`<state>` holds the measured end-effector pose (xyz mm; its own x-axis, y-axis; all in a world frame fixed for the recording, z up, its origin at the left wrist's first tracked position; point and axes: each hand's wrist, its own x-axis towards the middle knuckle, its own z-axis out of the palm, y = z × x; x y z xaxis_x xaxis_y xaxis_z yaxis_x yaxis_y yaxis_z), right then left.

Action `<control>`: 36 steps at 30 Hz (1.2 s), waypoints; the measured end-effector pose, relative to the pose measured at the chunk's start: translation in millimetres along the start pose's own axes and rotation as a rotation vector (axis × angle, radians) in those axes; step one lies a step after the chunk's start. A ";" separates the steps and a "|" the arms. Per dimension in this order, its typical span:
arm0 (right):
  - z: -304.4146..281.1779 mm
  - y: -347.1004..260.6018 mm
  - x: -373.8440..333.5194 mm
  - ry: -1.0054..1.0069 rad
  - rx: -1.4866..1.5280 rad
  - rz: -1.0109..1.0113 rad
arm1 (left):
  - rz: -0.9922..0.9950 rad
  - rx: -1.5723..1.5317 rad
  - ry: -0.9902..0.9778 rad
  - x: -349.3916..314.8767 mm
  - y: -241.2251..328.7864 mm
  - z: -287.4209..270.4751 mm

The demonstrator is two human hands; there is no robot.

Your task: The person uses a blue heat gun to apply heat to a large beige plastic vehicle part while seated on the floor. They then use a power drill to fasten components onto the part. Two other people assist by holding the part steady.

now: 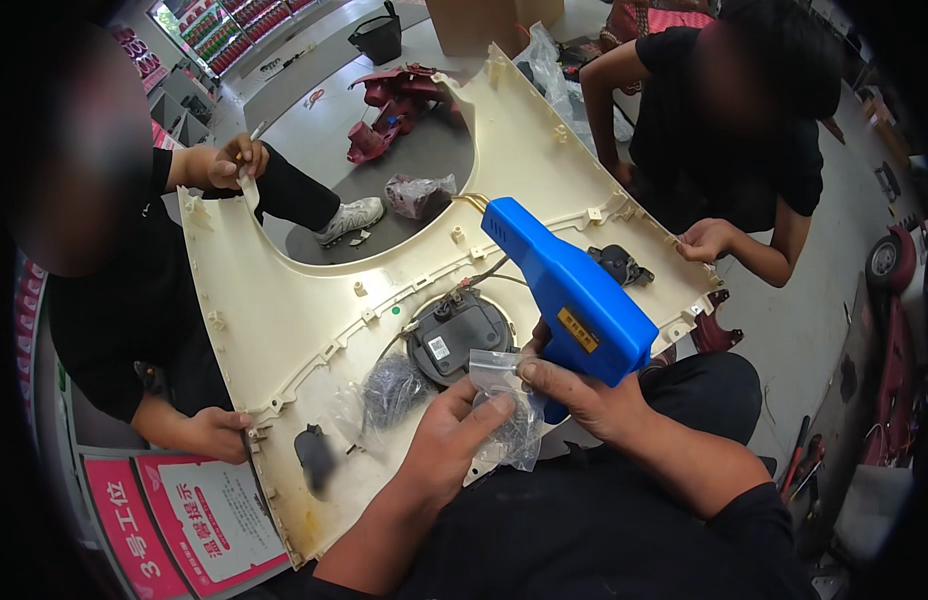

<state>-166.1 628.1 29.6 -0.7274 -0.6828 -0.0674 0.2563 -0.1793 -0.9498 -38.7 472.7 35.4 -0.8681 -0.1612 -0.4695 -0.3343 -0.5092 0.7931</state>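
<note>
My left hand (439, 435) is closed on a small clear zip bag (519, 425) of small dark pieces. My right hand (594, 400) is wrapped round the handle of a blue gun-shaped tool (574, 285) with a yellow label, and its thumb presses on the bag's top edge. Two thin metal prongs stick out of the tool's far end. Beneath both hands lies a large cream plastic panel (314, 300), inner side up. A round black unit (459, 338) with wires sits on it, beside a clear bag of dark parts (392, 390).
A person's hand (219, 435) holds the panel's left edge; that person's other hand (241, 160) has a thin white stick. Another person's hand (706, 240) grips the right edge. Dark red plastic parts (394, 110) lie beyond the panel. Pink signs (184, 520) stand at lower left.
</note>
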 end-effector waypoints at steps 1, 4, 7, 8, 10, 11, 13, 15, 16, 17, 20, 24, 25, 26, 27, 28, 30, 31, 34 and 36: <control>0.3 0.9 0.0 0.002 0.019 0.011 | -0.056 0.035 0.029 1.2 -1.7 -1.4; 3.4 6.1 -1.2 0.058 -0.025 -0.027 | 0.134 0.048 -0.083 -7.9 4.8 7.6; 2.7 8.4 3.1 0.088 0.033 0.032 | 0.049 0.150 -0.084 -7.8 3.7 3.0; 1.9 6.6 2.3 0.088 0.031 0.051 | -0.026 0.177 -0.037 -4.6 0.1 -0.3; 3.2 8.5 2.4 0.090 -0.013 0.050 | 0.139 0.090 -0.013 -5.0 -6.4 7.8; 4.3 9.3 3.0 0.090 -0.034 0.050 | 0.222 0.048 -0.002 -5.6 -8.3 10.4; 4.5 6.2 1.6 0.108 -0.007 0.069 | 0.105 0.011 -0.023 -5.9 -4.9 7.6; 5.6 3.7 0.2 0.126 0.023 0.082 | 0.059 0.039 -0.002 -6.4 -6.9 4.6; 6.5 3.0 -1.1 0.136 0.038 0.086 | 0.071 0.086 0.030 -5.6 -11.8 1.4; 6.9 2.3 -2.5 0.147 0.054 0.090 | 0.082 0.134 0.062 -5.2 -15.2 -0.7; 5.7 6.3 -3.8 0.170 0.061 0.091 | 0.032 -0.065 0.013 -3.5 -18.0 -2.8; 3.6 8.6 -4.2 0.195 0.113 0.082 | 0.074 -0.042 0.017 -5.2 -14.8 7.0; 3.0 8.2 -4.0 0.203 0.118 0.067 | 0.051 0.002 -0.022 -6.0 -13.5 4.0; 2.5 7.4 -3.3 0.212 0.122 0.052 | 0.027 0.046 -0.061 -5.9 -12.9 2.8; 2.5 7.5 -3.0 0.220 0.127 0.039 | 0.027 0.052 -0.048 -5.3 -13.8 3.0; 2.5 6.6 -3.4 0.227 0.121 0.039 | 0.026 0.059 -0.034 -4.6 -14.5 3.2; 3.4 3.5 -3.7 0.237 0.111 0.036 | 0.030 0.052 -0.006 -3.9 -14.8 4.6; 3.3 3.1 -3.5 0.248 0.115 0.041 | 0.034 0.038 0.008 -4.2 -14.0 7.2; 3.2 1.6 -4.5 0.265 0.135 0.046 | 0.102 0.048 0.001 -7.6 -16.3 5.8; 2.8 2.9 -5.0 0.275 0.143 0.037 | 0.149 0.023 -0.008 -8.4 -18.5 5.4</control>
<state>-160.0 629.0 28.0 -0.8555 -0.4776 -0.2000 0.3590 -0.2688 -0.8938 -27.3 488.1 26.8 -0.9118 -0.2266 -0.3424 -0.2096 -0.4602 0.8627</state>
